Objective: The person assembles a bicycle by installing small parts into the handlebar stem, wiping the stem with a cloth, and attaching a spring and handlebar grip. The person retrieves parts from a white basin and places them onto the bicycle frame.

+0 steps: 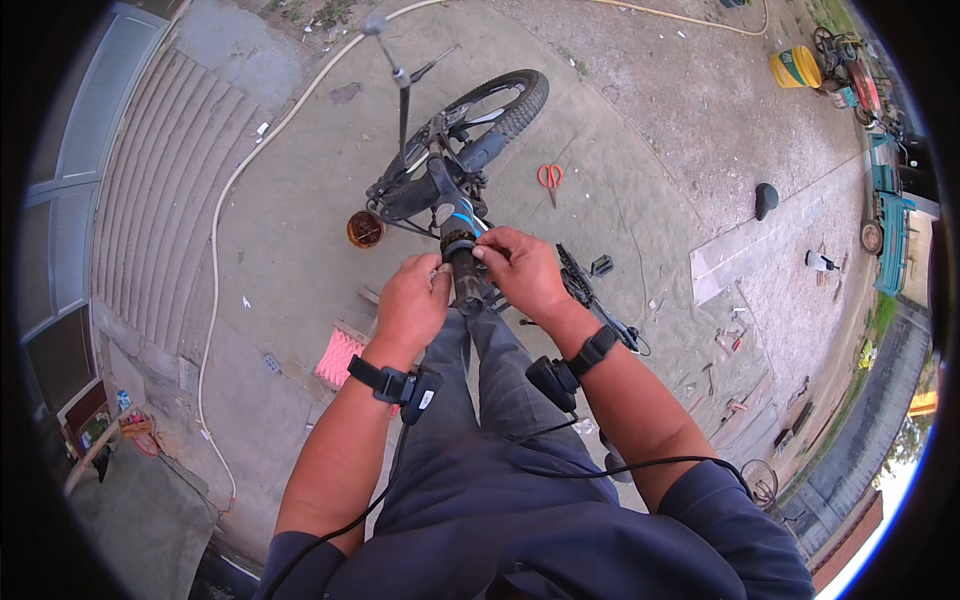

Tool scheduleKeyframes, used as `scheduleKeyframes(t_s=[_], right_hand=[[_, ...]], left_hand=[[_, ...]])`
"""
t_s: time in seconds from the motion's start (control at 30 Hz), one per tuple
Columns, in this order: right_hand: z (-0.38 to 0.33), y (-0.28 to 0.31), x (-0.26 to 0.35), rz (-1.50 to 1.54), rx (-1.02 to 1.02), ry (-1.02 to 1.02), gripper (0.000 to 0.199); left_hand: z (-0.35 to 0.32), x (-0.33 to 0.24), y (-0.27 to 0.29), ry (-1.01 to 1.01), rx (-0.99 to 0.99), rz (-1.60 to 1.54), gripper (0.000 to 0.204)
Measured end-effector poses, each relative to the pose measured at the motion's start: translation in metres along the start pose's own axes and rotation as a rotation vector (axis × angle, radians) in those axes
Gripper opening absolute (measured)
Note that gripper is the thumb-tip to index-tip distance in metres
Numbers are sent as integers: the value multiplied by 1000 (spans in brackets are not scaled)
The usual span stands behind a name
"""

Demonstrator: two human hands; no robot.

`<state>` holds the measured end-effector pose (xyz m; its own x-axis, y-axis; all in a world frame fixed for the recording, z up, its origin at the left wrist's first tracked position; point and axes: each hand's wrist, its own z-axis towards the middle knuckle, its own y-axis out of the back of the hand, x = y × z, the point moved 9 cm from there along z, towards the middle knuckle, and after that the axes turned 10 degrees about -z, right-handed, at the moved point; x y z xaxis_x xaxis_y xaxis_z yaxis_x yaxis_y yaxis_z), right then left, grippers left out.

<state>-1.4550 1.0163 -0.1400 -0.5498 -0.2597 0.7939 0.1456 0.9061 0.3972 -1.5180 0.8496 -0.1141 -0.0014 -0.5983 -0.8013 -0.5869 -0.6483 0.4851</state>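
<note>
A bicycle frame [458, 214], dark with blue and white marks, stands in front of my legs, its open-ended tube [463, 272] pointing toward me. Round that tube sits a dark, greasy-looking ring [458, 240], like a headset bearing. My right hand [522, 268] pinches the ring's right side between thumb and fingers. On the other side, my left hand [411, 303] is closed with curled fingers against the ring and tube; its fingertips are partly hidden. Beyond the frame lies a wheel with a knobbly tyre [523, 112].
An open tin of brown grease-like stuff [366, 230] stands left of the bicycle. Red-handled scissors [550, 181] lie right of the wheel. A pink cloth [341, 355], a saddle [766, 201], scattered tools [735, 343] and a long hose [214, 290] lie about.
</note>
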Motion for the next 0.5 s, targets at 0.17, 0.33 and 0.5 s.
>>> scheduleKeyframes(t_s=[0.17,0.33,0.5], right_hand=[[5,2,-2,-80,-60,6,19],[9,-1,-8,-115,13,-33,25],[12,-10,-8,-12,56,-22,24]], left_hand=[[9,8,-3,39,26,39,21],[12,12,1,64,19,23,23],[13,9,4,16,-36,49,22]])
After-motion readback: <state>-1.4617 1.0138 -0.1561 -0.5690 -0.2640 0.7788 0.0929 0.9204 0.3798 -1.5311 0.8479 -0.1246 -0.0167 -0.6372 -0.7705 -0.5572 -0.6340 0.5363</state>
